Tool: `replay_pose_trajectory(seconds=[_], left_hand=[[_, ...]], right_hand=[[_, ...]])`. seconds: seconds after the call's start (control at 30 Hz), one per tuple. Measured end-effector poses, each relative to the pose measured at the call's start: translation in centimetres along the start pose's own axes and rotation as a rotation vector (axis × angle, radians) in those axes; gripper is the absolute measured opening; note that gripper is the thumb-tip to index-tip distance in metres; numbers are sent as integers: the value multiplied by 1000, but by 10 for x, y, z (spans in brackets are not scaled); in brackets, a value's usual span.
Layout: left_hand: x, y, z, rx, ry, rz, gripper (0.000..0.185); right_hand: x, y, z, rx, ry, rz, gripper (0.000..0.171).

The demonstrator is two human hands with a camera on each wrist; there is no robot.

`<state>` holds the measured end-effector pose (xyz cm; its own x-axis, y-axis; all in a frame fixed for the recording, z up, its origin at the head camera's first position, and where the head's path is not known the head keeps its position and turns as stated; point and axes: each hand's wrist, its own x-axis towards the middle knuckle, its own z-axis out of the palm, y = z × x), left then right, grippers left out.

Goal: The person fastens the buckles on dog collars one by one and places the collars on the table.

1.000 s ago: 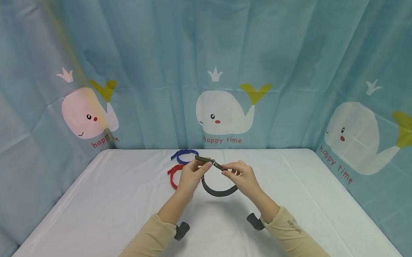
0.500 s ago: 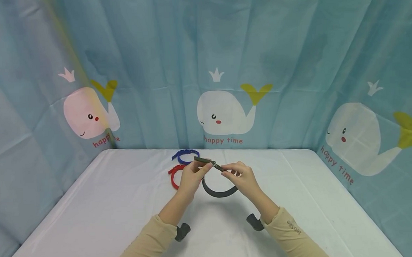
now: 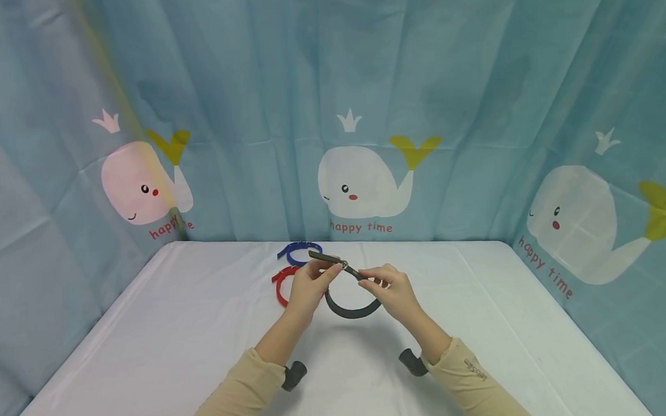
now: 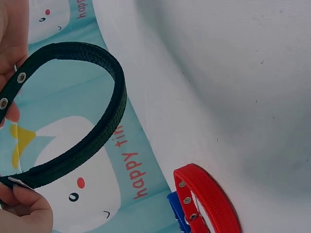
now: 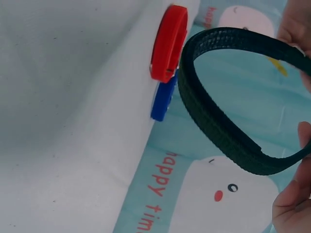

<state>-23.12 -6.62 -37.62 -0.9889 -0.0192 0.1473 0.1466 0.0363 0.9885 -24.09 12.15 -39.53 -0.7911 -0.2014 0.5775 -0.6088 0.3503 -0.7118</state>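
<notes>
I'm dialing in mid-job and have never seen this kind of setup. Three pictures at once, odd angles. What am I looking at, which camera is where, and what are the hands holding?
There is no machine here: a person in tan sleeves works with bare hands. The wide picture comes from a camera on the person's head, looking forward and down. The other two come from cameras strapped to each wrist, so they look sideways and close-up.

The left hand and the right hand each pinch an end of a black collar, a strap with metal eyelets and a buckle, bent into a loop above the table.

On the white table behind the hands lie a red collar and, further back, a blue collar. In the wrist views they appear tilted near the edge of the table. Around the table hangs a blue curtain printed with whales.
</notes>
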Motion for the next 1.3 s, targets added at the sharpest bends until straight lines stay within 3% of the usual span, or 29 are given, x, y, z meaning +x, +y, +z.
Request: replay_pose_trajectory(seconds=[0.37, 0.57, 0.67, 0.87, 1.0, 1.13, 1.3], left_hand=[[-1, -3, 4, 18, -10, -8, 31], [-1, -3, 6, 75, -5, 45, 27], [-1, -4, 6, 136, -26, 84, 25], [-2, -10, 10, 202, -116, 126, 22], [-2, -12, 13, 271, -140, 137, 27], [-4, -12, 15, 336, -139, 149, 28], [-7, -12, 16, 385, -173, 147, 30]], right_hand=[[1, -2, 1, 6, -3, -35, 17], [5, -5, -6, 70, 66, 1, 16], [12, -12, -9, 43, 76, -18, 18], [26, -26, -10, -18, -66, -108, 25], [29, -29, -10, -62, -144, -147, 23], [30, -30, -10, -106, -198, -133, 15], [28, -31, -11, -73, -239, -64, 8]])
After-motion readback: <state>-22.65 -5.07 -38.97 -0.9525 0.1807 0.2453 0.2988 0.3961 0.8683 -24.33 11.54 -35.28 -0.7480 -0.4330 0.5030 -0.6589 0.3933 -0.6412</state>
